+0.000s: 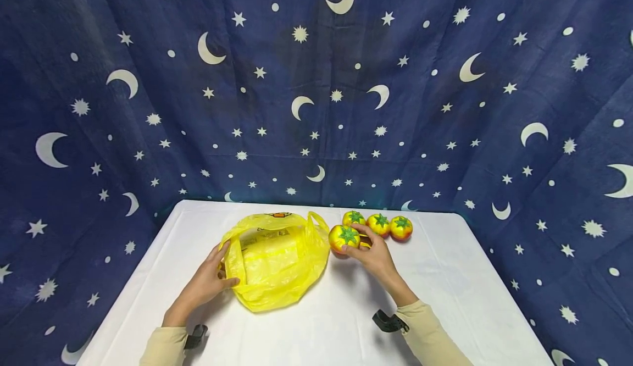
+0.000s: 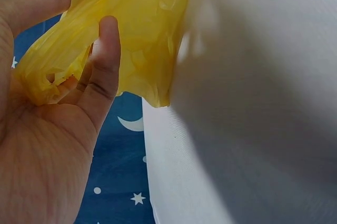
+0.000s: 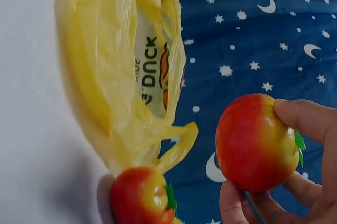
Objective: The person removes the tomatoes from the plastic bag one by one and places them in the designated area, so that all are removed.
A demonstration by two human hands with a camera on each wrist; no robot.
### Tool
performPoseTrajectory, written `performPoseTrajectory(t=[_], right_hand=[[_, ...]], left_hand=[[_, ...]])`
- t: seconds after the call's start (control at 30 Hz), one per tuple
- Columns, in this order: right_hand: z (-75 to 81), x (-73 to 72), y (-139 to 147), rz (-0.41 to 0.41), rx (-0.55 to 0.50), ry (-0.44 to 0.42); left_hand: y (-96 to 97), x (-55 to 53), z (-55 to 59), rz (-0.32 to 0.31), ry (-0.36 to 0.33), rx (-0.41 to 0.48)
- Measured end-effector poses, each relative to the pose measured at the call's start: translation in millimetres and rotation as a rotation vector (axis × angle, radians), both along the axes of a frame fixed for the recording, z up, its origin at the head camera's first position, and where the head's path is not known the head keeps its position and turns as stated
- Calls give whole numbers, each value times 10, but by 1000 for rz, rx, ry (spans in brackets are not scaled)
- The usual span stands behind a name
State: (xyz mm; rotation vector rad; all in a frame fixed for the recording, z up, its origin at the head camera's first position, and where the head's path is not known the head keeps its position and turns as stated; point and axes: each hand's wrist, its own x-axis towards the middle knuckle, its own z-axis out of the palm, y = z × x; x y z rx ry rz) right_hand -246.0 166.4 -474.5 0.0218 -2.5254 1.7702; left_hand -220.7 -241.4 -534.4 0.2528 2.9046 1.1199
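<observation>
A yellow plastic bag (image 1: 277,294) lies on the table with its mouth spread wide. My left hand (image 1: 205,281) grips its left rim; in the left wrist view, the fingers and thumb of the left hand (image 2: 47,145) are around the thin yellow film (image 2: 142,34). Just right of the bag, my right hand (image 1: 373,253) holds a red-and-yellow tomato (image 1: 343,238) with a green leafy top. The right wrist view shows this tomato (image 3: 255,142) between thumb and fingers, off the table. Behind that hand sit more tomatoes (image 1: 378,224), partly hidden.
A white cloth covers the table (image 1: 306,338). Behind it and at the sides hangs a dark blue curtain (image 1: 316,135) with moons and stars. The bag's loop handle (image 1: 318,220) stands up near the tomatoes. Dark straps (image 1: 390,322) are on both wrists.
</observation>
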Motion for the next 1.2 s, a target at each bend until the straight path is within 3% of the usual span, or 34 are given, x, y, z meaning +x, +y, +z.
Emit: performPoseTrajectory(t=[0.2, 0.4, 0.7, 1.2], right_hand=[[-59, -7, 169, -31, 44, -32], [-96, -18, 329, -46, 9, -70], [-131, -16, 577, -89, 46, -69], [-307, 27, 773, -141, 36, -122]], left_hand=[[28, 7, -9, 4, -21, -17], [53, 4, -4, 20, -25, -17], [60, -11, -18, 12, -17, -17], [5, 1, -34, 13, -14, -18]])
